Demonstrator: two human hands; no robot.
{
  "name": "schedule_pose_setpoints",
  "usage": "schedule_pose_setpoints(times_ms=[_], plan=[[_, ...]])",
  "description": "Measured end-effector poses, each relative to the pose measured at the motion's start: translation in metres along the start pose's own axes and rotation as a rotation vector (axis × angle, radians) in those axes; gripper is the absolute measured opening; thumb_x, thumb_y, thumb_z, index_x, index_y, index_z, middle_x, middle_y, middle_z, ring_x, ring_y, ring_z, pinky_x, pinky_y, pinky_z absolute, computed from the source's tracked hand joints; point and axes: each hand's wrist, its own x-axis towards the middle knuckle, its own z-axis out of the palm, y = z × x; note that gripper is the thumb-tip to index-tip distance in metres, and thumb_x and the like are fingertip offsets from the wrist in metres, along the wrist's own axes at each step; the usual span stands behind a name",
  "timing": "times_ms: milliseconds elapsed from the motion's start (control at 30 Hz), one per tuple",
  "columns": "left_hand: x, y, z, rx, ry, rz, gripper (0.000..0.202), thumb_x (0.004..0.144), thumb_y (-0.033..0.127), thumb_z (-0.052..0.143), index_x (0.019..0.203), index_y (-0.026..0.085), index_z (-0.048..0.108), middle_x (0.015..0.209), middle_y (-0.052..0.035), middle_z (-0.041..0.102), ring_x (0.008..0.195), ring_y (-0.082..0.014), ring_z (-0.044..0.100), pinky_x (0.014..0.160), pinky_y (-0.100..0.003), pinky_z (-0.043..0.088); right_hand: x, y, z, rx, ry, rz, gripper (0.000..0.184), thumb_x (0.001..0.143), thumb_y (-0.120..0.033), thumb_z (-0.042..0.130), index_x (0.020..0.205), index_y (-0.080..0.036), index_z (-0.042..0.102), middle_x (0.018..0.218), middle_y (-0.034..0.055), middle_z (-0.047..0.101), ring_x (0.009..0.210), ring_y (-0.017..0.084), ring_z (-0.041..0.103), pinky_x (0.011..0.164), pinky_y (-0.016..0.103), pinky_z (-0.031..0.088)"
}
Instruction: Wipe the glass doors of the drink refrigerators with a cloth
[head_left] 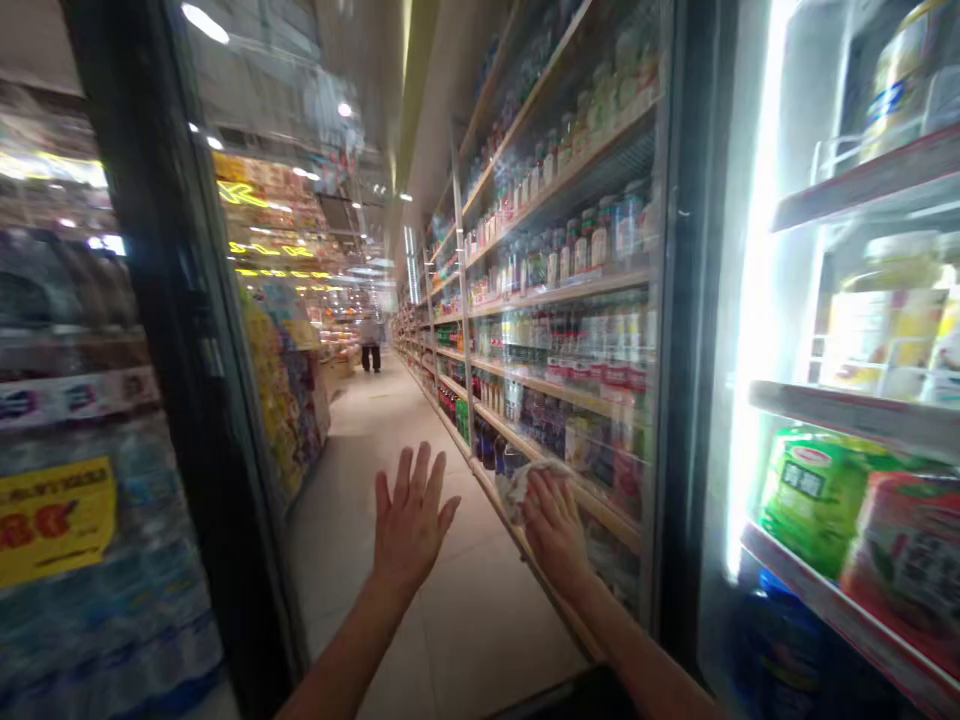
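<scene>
Before me stands a glass door point(487, 400) in a black frame, seen from close up. My left hand point(411, 520) is raised with its fingers spread and its back to me, holding nothing. Whether its palm touches the glass, I cannot tell. To its right, my right hand point(553, 530) presses a crumpled whitish cloth point(517, 486) under its fingers, seemingly flat against the pane. Part of the cloth sticks out past the fingertips and the thumb side; the rest is hidden beneath the hand.
At right, a lit cooler holds drink bottles point(881, 310) and green packs point(814, 495) on white shelves. Long shelves of bottles point(562, 250) line the aisle beyond the glass. A person point(370, 345) stands far down it. Water bottles with a yellow price sign point(56, 520) are at left.
</scene>
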Motion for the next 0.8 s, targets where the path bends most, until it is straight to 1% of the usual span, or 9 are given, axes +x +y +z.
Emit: schedule_pose_setpoints(times_ms=[100,167,233,333,400,467,567,633,800], plan=[[0.0,0.004,0.001,-0.006,0.004,0.0,0.054,0.086,0.032,0.049,0.135,0.012,0.037,0.136,-0.0155,0.044,0.14,-0.0238,0.008,0.111,-0.051,0.01,-0.018,0.055,-0.013,-0.156,0.209,0.466,0.051,0.086,-0.015,0.038,0.137,-0.016,0.033,0.139,0.0186,0.037,0.132,0.031,0.03,0.096,0.057,0.037],[0.0,0.005,0.001,-0.01,0.015,-0.003,0.055,0.086,0.032,0.049,0.136,0.012,0.035,0.136,-0.0158,0.044,0.139,-0.0237,0.008,0.111,-0.051,0.01,-0.025,0.059,-0.015,-0.187,0.256,0.612,0.052,0.087,-0.016,0.038,0.138,-0.015,0.032,0.141,0.0209,0.033,0.133,0.033,0.028,0.095,0.058,0.038],[0.001,0.004,0.002,-0.014,0.031,-0.005,0.059,0.086,0.032,0.05,0.138,0.012,0.032,0.137,-0.0165,0.044,0.139,-0.0241,0.009,0.111,-0.052,0.01,-0.029,0.036,-0.012,-0.127,0.189,0.53,0.049,0.086,-0.015,0.039,0.135,-0.016,0.038,0.143,0.0191,0.03,0.135,0.032,0.025,0.096,0.056,0.037],[0.001,0.003,0.002,-0.022,0.037,-0.003,0.064,0.085,0.032,0.052,0.141,0.013,0.026,0.138,-0.0165,0.042,0.139,-0.0248,0.011,0.111,-0.052,0.012,-0.03,0.001,-0.007,0.014,0.007,0.189,0.039,0.083,-0.01,0.043,0.117,-0.023,0.054,0.139,0.0089,0.041,0.134,0.025,0.029,0.104,0.049,0.033],[0.0,0.002,0.003,-0.036,0.035,-0.007,0.067,0.085,0.032,0.053,0.142,0.014,0.023,0.139,-0.0158,0.041,0.139,-0.0249,0.013,0.111,-0.052,0.012,-0.028,0.008,-0.009,0.031,-0.035,0.119,0.036,0.082,-0.011,0.044,0.113,-0.024,0.056,0.134,0.0069,0.048,0.131,0.022,0.034,0.107,0.049,0.029],[-0.001,0.002,0.003,-0.05,0.033,-0.014,0.068,0.085,0.032,0.053,0.142,0.016,0.021,0.139,-0.0151,0.04,0.138,-0.0243,0.014,0.111,-0.051,0.012,-0.022,0.04,-0.015,-0.048,0.056,0.286,0.041,0.084,-0.015,0.042,0.123,-0.021,0.05,0.135,0.0113,0.046,0.131,0.025,0.034,0.106,0.053,0.028],[-0.002,0.003,0.005,-0.042,0.047,-0.015,0.07,0.085,0.034,0.053,0.143,0.016,0.019,0.139,-0.0156,0.04,0.138,-0.0243,0.014,0.111,-0.052,0.012,-0.003,0.086,-0.021,-0.172,0.313,0.636,0.051,0.086,-0.019,0.034,0.137,-0.015,0.035,0.139,0.0192,0.038,0.132,0.03,0.032,0.1,0.058,0.031],[-0.001,0.003,0.005,-0.03,0.05,-0.013,0.07,0.085,0.035,0.052,0.143,0.015,0.018,0.139,-0.0162,0.04,0.138,-0.0247,0.013,0.111,-0.052,0.012,0.012,0.086,-0.02,-0.163,0.339,0.651,0.054,0.087,-0.02,0.032,0.141,-0.015,0.028,0.14,0.0198,0.035,0.134,0.03,0.028,0.099,0.059,0.032],[0.0,0.003,0.004,-0.023,0.052,-0.005,0.068,0.086,0.034,0.05,0.143,0.014,0.018,0.139,-0.0164,0.039,0.138,-0.0246,0.013,0.111,-0.052,0.013,0.031,0.034,-0.011,0.001,0.075,0.135,0.052,0.084,-0.017,0.043,0.135,-0.024,0.036,0.144,0.011,0.033,0.136,0.026,0.023,0.104,0.054,0.029]])
